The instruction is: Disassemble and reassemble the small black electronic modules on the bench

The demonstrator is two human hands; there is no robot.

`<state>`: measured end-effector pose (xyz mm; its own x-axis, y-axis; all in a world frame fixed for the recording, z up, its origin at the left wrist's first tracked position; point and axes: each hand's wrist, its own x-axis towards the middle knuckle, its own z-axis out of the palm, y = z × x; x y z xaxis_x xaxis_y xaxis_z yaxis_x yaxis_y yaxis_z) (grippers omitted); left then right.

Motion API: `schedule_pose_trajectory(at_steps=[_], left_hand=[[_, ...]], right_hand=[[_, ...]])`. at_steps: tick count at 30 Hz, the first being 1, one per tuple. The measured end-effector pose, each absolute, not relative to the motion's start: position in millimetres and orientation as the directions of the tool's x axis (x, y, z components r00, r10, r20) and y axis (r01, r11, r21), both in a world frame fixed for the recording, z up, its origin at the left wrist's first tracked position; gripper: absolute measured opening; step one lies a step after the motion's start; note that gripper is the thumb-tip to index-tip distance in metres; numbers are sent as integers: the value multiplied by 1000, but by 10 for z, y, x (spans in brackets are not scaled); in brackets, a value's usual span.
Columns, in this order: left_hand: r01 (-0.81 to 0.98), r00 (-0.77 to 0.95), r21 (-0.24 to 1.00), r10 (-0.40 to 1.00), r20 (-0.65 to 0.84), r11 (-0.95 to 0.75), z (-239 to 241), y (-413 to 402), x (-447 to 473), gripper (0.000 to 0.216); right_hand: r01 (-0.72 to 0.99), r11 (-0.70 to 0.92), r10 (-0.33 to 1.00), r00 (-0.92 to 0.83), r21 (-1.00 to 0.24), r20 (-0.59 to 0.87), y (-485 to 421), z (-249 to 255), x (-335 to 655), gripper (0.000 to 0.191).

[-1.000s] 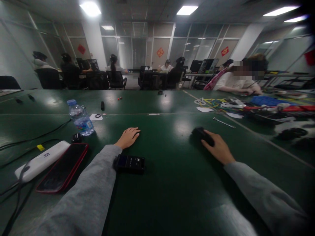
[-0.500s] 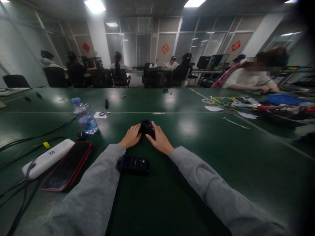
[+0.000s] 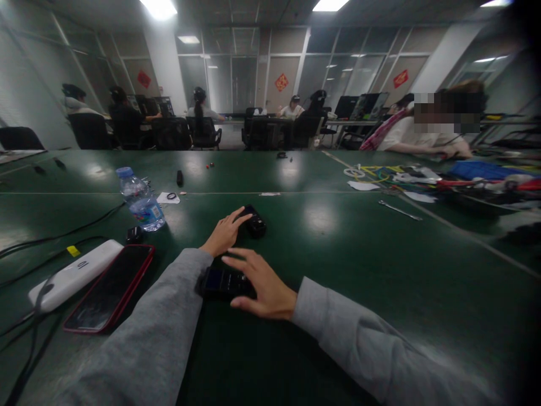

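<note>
A small black device (image 3: 256, 223) lies on the green tabletop, and the fingertips of my left hand (image 3: 222, 234) rest at its left edge, stretched out rather than wrapped round it. Nearer to me is a second black device (image 3: 217, 282) with a dark screen and small marks on its face. Over its right end hovers my right hand (image 3: 266, 287), fingers spread and thumb apart, hiding part of it. Whether that hand touches the device, I cannot tell.
To the left are a water bottle (image 3: 146, 206), a red-cased phone (image 3: 110, 287), a white power bank (image 3: 76, 276) and black cables. A wrench (image 3: 399, 210) lies at right, near piled cables and tools. Several people sit beyond the green table (image 3: 359, 242).
My right hand has let go of the farther black device and come back toward me, over the nearer one. My left hand has stayed beside the farther device. The view has shifted slightly.
</note>
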<state>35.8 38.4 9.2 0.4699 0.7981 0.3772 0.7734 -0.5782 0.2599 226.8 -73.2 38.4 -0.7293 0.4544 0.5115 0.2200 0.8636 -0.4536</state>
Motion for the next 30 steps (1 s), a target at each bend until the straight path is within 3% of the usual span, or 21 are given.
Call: schedule_pose_trajectory(at_steps=[4, 11, 14, 18, 21, 25, 30], left_hand=[[755, 456, 300, 796, 399, -583, 109, 381, 363, 62], [756, 408, 348, 815, 411, -554, 126, 375, 354, 55], [765, 393, 356, 827, 402, -537, 131, 371, 346, 50], [769, 405, 346, 829, 386, -537, 155, 349, 334, 49], [770, 397, 346, 827, 398, -536, 186, 327, 331, 46], [784, 319, 382, 846, 427, -489, 218, 289, 420, 40], [769, 157, 500, 877, 455, -398, 132, 208, 814, 85]], right_hand=[[232, 907, 362, -855, -351, 370, -912, 385, 2262, 57], [425, 851, 516, -788, -310, 336, -897, 319, 2738, 58], [636, 738, 669, -645, -226, 370, -737, 250, 3088, 55], [920, 372, 843, -280, -124, 459, -247, 150, 3444, 52], [980, 179, 861, -112, -89, 497, 182, 109, 3545, 51], [988, 110, 854, -36, -112, 520, 505, 73, 3538, 57], [972, 117, 867, -1, -202, 497, 525, 27, 3540, 59]])
